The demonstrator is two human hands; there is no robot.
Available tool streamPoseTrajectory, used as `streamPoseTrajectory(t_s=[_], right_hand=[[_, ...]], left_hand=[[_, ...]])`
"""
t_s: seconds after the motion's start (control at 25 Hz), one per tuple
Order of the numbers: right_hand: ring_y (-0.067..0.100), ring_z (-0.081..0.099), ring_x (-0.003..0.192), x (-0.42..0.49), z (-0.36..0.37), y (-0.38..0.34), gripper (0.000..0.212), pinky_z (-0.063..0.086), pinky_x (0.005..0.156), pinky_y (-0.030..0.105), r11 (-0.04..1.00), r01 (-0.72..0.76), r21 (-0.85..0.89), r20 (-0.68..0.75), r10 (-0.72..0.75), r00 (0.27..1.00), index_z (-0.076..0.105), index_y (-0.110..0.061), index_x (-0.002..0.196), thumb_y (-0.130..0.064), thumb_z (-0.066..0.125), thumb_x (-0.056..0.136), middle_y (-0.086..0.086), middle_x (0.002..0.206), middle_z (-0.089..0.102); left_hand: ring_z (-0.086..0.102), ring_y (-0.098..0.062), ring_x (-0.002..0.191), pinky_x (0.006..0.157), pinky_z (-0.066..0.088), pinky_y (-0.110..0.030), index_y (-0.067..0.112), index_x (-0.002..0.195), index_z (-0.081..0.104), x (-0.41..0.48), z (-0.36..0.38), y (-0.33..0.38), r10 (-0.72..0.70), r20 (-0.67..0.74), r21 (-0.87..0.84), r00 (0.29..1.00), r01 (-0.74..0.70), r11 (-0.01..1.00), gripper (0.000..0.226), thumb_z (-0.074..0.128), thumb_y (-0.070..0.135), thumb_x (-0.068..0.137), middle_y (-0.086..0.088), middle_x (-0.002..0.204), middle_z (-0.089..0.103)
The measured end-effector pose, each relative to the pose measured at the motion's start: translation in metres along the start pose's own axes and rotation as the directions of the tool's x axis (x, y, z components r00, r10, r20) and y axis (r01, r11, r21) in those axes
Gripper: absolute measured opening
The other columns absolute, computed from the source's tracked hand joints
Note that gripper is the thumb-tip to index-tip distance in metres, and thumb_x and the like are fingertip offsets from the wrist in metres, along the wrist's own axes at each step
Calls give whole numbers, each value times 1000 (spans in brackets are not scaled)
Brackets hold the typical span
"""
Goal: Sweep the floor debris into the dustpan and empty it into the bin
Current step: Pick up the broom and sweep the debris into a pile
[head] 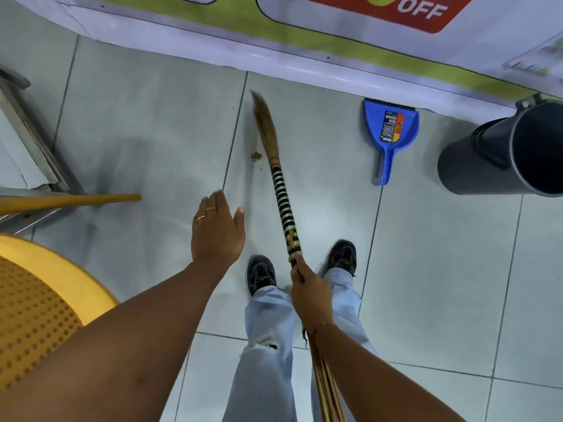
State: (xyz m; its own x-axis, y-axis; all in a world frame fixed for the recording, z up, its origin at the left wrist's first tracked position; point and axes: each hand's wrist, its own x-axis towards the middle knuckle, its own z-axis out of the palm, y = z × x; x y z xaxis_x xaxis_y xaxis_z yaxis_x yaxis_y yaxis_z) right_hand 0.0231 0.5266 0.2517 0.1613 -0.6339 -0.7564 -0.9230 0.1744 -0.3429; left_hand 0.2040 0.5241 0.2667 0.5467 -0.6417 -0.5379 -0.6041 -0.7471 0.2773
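My right hand [307, 286] grips a straw broom [281, 190] by its striped, wrapped handle. The brown bristle tip reaches forward over the pale floor tiles and looks blurred. A small brown clump of debris [256, 156] lies on the tile just left of the bristles. My left hand [217, 228] hovers flat, fingers apart, holding nothing. A blue plastic dustpan [391, 129] lies on the floor to the right, mouth against the counter base, handle pointing toward me. A dark grey cylindrical bin [502, 150] stands at the far right.
A counter base with a printed banner [274, 41] runs across the far side. A yellow plastic chair [39, 309] is at the lower left. A wooden pole [76, 201] and a metal frame [36, 153] stick out from the left. My feet [262, 274] stand mid-floor.
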Motion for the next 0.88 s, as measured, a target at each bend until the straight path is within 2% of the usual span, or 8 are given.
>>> streamPoseTrajectory(t_s=[0.12, 0.24, 0.32, 0.44, 0.6, 0.72, 0.8, 0.88], right_hand=[[34, 64, 86, -1, 3, 5, 42, 41, 67, 28, 990, -122, 66, -36, 124, 992, 44, -20, 140, -13, 40, 98, 21, 95, 69], [35, 67, 95, 6, 23, 0, 35, 56, 79, 38, 973, -230, -9, 117, 230, 966, 48, -13, 128, -9, 38, 95, 20, 105, 69], [35, 65, 104, 9, 38, -15, 33, 55, 89, 40, 975, -207, -76, 243, 220, 945, 50, -9, 126, -9, 36, 96, 19, 116, 66], [35, 59, 115, 18, 46, -43, 36, 47, 95, 36, 977, -210, -41, 271, 213, 939, 51, -9, 129, -14, 33, 98, 18, 125, 61], [32, 57, 116, 25, 39, -66, 41, 46, 94, 33, 978, -203, 51, 238, 186, 953, 43, -15, 139, -17, 31, 100, 16, 126, 60], [28, 62, 107, 4, 25, -59, 42, 50, 90, 31, 946, -196, 257, 160, 158, 974, 43, -26, 141, -21, 34, 100, 12, 120, 65], [25, 65, 100, -4, 8, -46, 41, 51, 81, 28, 905, -196, 378, 110, 166, 980, 45, -32, 139, -26, 36, 100, 10, 115, 69], [25, 66, 87, 0, -14, -31, 39, 50, 72, 27, 889, -166, 428, 42, 164, 986, 49, -34, 136, -30, 38, 99, 13, 104, 72]], left_hand=[[18, -32, 145, 119, 19, -41, 0, 145, 18, 5, -2, 5, 2, -1, 3, 1000, -2, 1000, 59, 31, 34, 99, -19, 154, 26], [18, -32, 145, 118, 20, -41, 0, 145, 18, 5, -1, -1, 11, 5, 27, 1000, -11, 1000, 59, 31, 34, 99, -20, 153, 26], [21, -34, 144, 118, 22, -41, -1, 145, 19, 3, 1, -11, 18, 12, 49, 1000, -18, 999, 59, 32, 34, 99, -22, 152, 28], [24, -34, 143, 117, 24, -42, -1, 144, 22, 0, 1, -25, 1, 18, 79, 1000, -2, 997, 59, 34, 34, 99, -22, 151, 31], [26, -35, 142, 116, 26, -44, -1, 143, 24, 2, -1, -34, -24, 6, 113, 1000, 23, 993, 58, 35, 34, 98, -23, 150, 33], [28, -36, 140, 115, 29, -45, -2, 142, 26, 3, 0, -26, -31, 2, 107, 1000, 30, 994, 57, 36, 33, 98, -24, 147, 36], [31, -37, 139, 114, 31, -45, -3, 141, 28, 5, 3, -6, -4, -2, 116, 1000, 4, 993, 57, 37, 32, 98, -25, 145, 38], [32, -38, 138, 114, 31, -45, -4, 140, 29, 7, 10, 21, 33, 7, 120, 999, -34, 992, 56, 38, 31, 98, -26, 144, 39]])
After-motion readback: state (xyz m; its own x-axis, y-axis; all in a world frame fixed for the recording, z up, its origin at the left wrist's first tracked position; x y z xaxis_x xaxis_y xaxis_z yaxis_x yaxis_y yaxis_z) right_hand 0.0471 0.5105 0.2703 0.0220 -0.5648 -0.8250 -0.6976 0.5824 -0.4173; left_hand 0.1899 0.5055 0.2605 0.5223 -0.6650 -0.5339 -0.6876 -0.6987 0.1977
